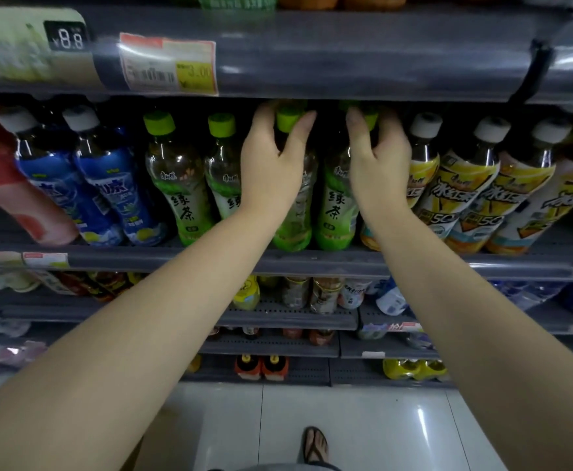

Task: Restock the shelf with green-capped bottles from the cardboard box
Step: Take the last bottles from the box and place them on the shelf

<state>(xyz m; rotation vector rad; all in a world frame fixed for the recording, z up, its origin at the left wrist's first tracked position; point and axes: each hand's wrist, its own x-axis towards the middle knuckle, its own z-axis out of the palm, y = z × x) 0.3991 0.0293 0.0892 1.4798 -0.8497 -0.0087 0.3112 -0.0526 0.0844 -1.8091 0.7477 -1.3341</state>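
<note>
Both of my hands reach onto the middle shelf (278,261). My left hand (271,158) is closed around the neck of a green-capped green tea bottle (293,212), just below its cap. My right hand (377,158) grips the neck of the green-capped bottle (334,212) beside it on the right. Both bottles stand on the shelf, touching each other. Two more green-capped bottles (176,178) stand to the left of my left hand. The cardboard box is not in view.
Blue-labelled bottles (108,185) with white caps fill the shelf's left side, and yellow-labelled ones (465,192) its right. The shelf above (346,62) hangs low over the caps. Lower shelves hold other drinks. A sandalled foot (315,445) stands on the white tiled floor.
</note>
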